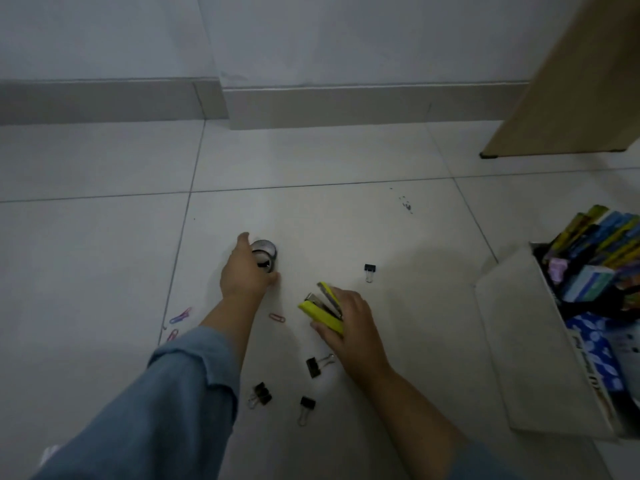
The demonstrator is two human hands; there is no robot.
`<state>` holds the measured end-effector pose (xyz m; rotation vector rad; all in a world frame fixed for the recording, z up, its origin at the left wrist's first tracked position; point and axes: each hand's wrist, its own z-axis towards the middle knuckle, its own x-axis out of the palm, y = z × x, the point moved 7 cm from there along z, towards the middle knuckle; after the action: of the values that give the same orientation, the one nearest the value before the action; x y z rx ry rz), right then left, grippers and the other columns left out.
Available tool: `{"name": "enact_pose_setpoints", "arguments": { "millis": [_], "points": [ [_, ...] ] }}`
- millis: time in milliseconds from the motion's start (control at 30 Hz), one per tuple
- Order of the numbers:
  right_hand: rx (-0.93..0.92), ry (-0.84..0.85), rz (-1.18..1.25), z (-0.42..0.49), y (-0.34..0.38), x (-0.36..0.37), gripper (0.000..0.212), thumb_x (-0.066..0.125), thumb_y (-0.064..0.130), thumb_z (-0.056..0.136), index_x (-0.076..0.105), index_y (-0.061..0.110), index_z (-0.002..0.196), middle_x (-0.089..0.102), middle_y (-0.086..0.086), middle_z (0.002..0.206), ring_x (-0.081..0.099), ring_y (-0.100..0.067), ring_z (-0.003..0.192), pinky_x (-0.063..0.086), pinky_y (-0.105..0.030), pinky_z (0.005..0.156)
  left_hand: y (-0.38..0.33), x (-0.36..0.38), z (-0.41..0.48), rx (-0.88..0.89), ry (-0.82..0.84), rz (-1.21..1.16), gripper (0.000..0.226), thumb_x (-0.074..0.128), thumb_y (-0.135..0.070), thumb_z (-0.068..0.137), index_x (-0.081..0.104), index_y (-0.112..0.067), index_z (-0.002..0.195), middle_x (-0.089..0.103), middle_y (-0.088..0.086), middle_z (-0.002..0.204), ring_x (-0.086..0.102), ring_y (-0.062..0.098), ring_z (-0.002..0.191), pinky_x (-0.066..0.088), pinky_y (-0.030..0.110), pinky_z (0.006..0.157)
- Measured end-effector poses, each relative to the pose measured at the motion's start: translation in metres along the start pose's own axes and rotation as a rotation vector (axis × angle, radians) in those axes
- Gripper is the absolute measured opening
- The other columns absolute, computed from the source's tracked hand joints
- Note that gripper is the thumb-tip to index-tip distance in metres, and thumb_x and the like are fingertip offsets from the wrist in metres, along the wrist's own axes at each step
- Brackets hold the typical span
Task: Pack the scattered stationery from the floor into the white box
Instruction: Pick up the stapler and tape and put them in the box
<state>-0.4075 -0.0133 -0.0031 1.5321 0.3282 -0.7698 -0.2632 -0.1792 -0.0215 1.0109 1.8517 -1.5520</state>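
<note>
We curl our left hand (246, 270) round the tape roll (266, 252) on the floor (329, 223) and grip the yellow stapler (320, 311) in our right hand (351, 323), likely to carry both at once to the open white box (516, 344) at right.

Left hand (247, 270) stretched far forward, curled round tape roll (266, 251), blue sleeve (166, 393) on forearm; right hand (351, 323) nearer body, palm down, gripping yellow stapler (320, 311)

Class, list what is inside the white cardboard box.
In the white cardboard box: coloured pens, a blue patterned packet, a lilac item. Whatever lies beneath is covered.
</note>
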Motion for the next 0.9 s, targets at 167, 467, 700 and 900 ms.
{"name": "enact_pose_setpoints", "arguments": {
  "millis": [167, 467, 700, 900],
  "points": [
    [0.052, -0.106, 0.007, -0.002, -0.02, -0.013, 0.057, 0.07, 0.026, 0.083, 0.048, 0.014, 0.134, 0.052, -0.004, 0.123, 0.047, -0.018, 0.113, 0.032, -0.015, 0.094, 0.0, -0.015, -0.009, 0.039, -0.252, -0.226, 0.064, 0.075, -0.024, 0.075, 0.044, -0.012, 0.13, 0.06, 0.013, 0.123, 0.058, 0.03, 0.11, 0.044, 0.032, 0.087],
    [0.054, -0.098, 0.003, -0.004, -0.026, -0.016, 0.057, 0.069, 0.028, 0.083, 0.048, 0.015, 0.134, 0.052, -0.004, 0.121, 0.048, -0.02, 0.113, 0.036, -0.022, 0.097, -0.02, 0.006, 0.014, 0.083, -0.028, -0.028, 0.062, 0.069, -0.012, 0.078, 0.042, -0.004, 0.133, 0.047, 0.018, 0.134, 0.047, 0.034, 0.122, 0.04, 0.04, 0.099],
    [0.047, -0.245, 0.167, -0.025, -0.016, -0.048, 0.054, 0.065, 0.023, 0.086, 0.043, 0.014, 0.135, 0.042, 0.007, 0.119, 0.047, -0.007, 0.115, 0.036, -0.01, 0.095, -0.053, 0.013, -0.032, 0.121, -0.043, -0.302, 0.065, 0.075, -0.019, 0.076, 0.044, -0.009, 0.133, 0.053, 0.016, 0.131, 0.05, 0.03, 0.12, 0.038, 0.027, 0.094],
    [0.051, -0.612, 0.267, -0.048, 0.002, -0.128, 0.058, 0.059, 0.035, 0.081, 0.045, -0.004, 0.122, 0.048, -0.012, 0.112, 0.05, -0.012, 0.097, 0.04, -0.009, 0.083, -0.141, 0.021, -0.102, 0.329, -0.01, -0.462, 0.053, 0.074, -0.024, 0.076, 0.055, -0.019, 0.125, 0.057, 0.01, 0.122, 0.054, 0.022, 0.114, 0.042, 0.024, 0.095]
  ]
}}
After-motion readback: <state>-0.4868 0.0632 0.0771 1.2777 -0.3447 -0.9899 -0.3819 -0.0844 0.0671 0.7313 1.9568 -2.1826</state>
